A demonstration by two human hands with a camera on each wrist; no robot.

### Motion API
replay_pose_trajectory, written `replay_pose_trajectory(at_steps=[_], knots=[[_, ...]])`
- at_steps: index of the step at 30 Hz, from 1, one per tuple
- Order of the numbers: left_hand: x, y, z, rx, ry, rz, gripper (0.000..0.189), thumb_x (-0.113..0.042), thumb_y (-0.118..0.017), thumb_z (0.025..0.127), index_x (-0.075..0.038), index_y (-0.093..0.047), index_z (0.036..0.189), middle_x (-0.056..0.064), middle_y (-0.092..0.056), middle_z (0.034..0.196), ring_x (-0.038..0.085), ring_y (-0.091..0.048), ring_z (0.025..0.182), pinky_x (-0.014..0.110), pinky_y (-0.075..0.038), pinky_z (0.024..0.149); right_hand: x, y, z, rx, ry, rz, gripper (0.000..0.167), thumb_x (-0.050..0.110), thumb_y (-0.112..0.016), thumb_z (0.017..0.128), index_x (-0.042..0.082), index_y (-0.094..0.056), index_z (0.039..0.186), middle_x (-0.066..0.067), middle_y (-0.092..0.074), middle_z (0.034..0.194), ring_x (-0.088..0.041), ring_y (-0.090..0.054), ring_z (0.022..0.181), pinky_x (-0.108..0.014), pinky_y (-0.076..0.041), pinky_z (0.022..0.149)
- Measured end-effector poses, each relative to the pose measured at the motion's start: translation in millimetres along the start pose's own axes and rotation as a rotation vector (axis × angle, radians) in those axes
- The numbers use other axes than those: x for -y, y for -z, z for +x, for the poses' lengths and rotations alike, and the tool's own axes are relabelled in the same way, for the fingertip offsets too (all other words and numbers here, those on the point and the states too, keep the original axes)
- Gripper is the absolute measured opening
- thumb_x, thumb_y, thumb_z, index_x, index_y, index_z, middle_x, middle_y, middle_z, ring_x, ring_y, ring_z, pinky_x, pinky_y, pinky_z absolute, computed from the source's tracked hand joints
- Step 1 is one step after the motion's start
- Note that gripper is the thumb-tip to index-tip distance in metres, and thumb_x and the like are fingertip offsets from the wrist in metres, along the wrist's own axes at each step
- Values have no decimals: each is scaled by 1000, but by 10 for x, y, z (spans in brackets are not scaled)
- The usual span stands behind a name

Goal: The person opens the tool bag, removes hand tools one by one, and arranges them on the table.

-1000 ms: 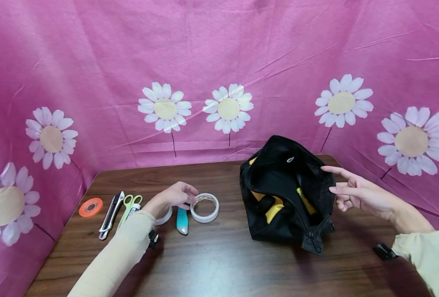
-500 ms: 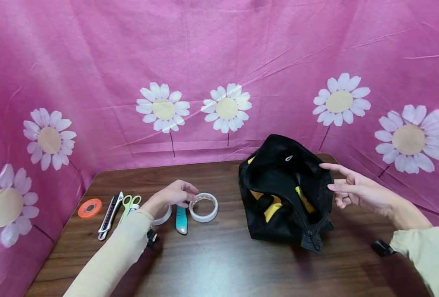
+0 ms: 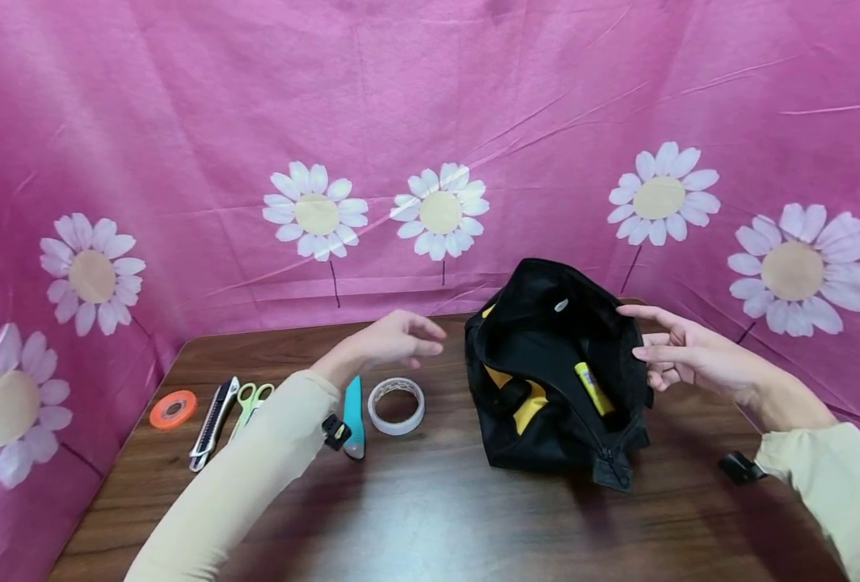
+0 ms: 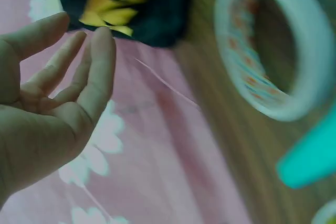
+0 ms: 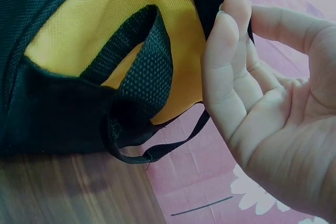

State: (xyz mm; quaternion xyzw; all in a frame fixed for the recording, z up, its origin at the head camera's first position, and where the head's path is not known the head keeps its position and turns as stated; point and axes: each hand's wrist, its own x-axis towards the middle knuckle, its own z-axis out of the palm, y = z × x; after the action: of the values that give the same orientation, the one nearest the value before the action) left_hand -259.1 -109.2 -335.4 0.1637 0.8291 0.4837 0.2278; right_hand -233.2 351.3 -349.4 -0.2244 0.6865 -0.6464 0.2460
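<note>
My left hand (image 3: 398,339) is above the table, left of the black bag (image 3: 546,449), with loosely bent fingers and nothing between them in the left wrist view. Below it lie a white tape roll (image 3: 417,408) and a turquoise tool with a grey tip (image 3: 353,416), resembling a small cutter. At the bag's right side, my right hand (image 3: 706,356) pinches the rim between fingers and thumb. The bag's mouth gapes, and a yellow tube (image 3: 592,388) shows inside. A black webbing strap (image 5: 157,61) and yellow fabric (image 5: 184,35) appear in the right wrist view.
Toward the left of the brown table (image 3: 430,517) lie an orange tape roll (image 3: 155,412), a silver-and-black utility knife (image 3: 215,420) and green-handled scissors (image 3: 245,402), partly behind my left sleeve. A pink curtain with daisies (image 3: 430,97) hangs behind the table.
My left hand has lifted from beside the white tape roll and moved right toward the bag. My right hand keeps its hold on the rim; the yellow tube shows more clearly.
</note>
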Motion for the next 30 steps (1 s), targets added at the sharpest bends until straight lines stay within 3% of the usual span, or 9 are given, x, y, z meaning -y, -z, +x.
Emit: replay_pose_trajectory(at_steps=[5, 8, 11, 15, 19, 23, 27, 30], knots=[[-497, -148, 191, 69, -70, -88, 34, -9, -68, 98, 1, -64, 130, 12, -65, 128, 33, -64, 109, 36, -60, 84, 37, 4, 8, -28, -18, 1, 65, -7, -44, 104, 15, -18, 160, -5, -61, 80, -21, -66, 66, -44, -62, 63], [-777, -252, 344, 105, -85, -80, 34, -9, -68, 98, 0, -64, 131, 11, -66, 125, 32, -65, 108, 33, -61, 81, 56, -12, 14, -19, -9, 7, 64, -8, -44, 104, 15, -19, 159, -5, -61, 81, -21, -67, 66, -45, -62, 64], [-996, -367, 518, 145, -68, -68, 33, -10, -68, 98, -2, -65, 130, 9, -67, 122, 24, -66, 105, 33, -61, 80, 64, -34, 7, 3, 4, 28, 64, -9, -43, 104, 15, -20, 159, -5, -62, 82, -22, -68, 68, -44, -62, 64], [-1174, -532, 756, 216, -3, -31, 34, -12, -68, 98, -1, -65, 130, 8, -67, 123, 23, -66, 100, 36, -61, 81, 56, -49, -18, 21, 8, 42, 63, -8, -42, 105, 17, -20, 159, -4, -63, 84, -20, -68, 69, -42, -62, 64], [-1224, -726, 977, 279, 89, 36, 30, -13, -68, 99, -2, -67, 126, 11, -66, 126, 26, -68, 97, 37, -61, 81, 40, -46, -35, 20, 2, 33, 63, -6, -42, 106, 17, -20, 160, -4, -63, 85, -20, -67, 70, -43, -62, 65], [-1144, -940, 1151, 286, 191, 44, 23, -11, -69, 98, 1, -68, 118, 19, -64, 122, 33, -70, 96, 39, -61, 82, 24, -48, -43, 12, -3, 31, 62, -5, -42, 106, 16, -19, 160, -4, -63, 88, -20, -67, 70, -43, -62, 65], [-956, -1157, 1255, 227, 275, 7, 30, -10, -72, 96, 2, -60, 121, 26, -62, 122, 39, -71, 96, 40, -61, 83, 17, -55, -51, 6, -7, 30, 63, -4, -43, 106, 17, -19, 160, -4, -64, 90, -20, -67, 70, -44, -62, 66], [-770, -1301, 1309, 148, 300, 41, 36, -16, -77, 92, 0, -59, 119, 24, -65, 115, 34, -72, 88, 36, -62, 75, 6, -65, -60, -3, -12, 21, 63, -4, -44, 106, 17, -19, 160, -4, -64, 90, -20, -67, 69, -45, -62, 66]])
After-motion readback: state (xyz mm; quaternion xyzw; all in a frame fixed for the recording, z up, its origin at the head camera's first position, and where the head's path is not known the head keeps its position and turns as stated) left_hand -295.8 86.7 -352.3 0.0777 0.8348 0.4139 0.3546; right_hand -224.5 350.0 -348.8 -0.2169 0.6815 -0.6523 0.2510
